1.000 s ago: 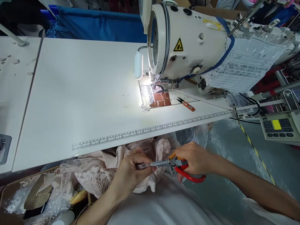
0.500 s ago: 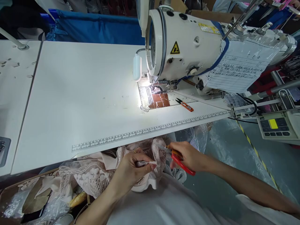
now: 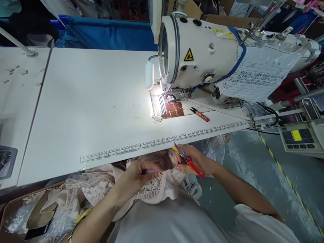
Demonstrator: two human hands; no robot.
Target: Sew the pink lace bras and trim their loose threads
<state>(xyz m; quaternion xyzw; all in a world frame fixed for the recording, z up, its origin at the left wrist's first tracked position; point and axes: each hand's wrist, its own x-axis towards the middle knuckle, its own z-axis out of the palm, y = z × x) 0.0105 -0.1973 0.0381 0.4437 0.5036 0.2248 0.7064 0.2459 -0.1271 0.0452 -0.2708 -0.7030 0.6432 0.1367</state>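
Note:
My left hand (image 3: 141,179) pinches the edge of a pale pink lace garment (image 3: 154,190) between thumb and fingers, just below the table's front edge. The garment hangs in folds over my lap, with a curved smooth band along its lower side. In my right hand (image 3: 193,158) is a pair of scissors (image 3: 194,167) with red and orange-yellow handles. Their metal blades point up and to the left, away from the cloth. The fingertips of that hand also reach the garment's right side; whether they grip it I cannot tell.
A white sewing machine (image 3: 199,50) with its lamp lit stands on the white table (image 3: 96,101). Orange thread snips (image 3: 199,114) lie near its needle plate. A ruler strip (image 3: 152,143) runs along the front edge. At lower left, a box (image 3: 10,209) holds lace and plastic.
My right hand has turned the scissors, so the blades now point up instead of at the cloth, and its fingers have come to the garment. The left hand has shifted slightly left, and the garment lies more spread.

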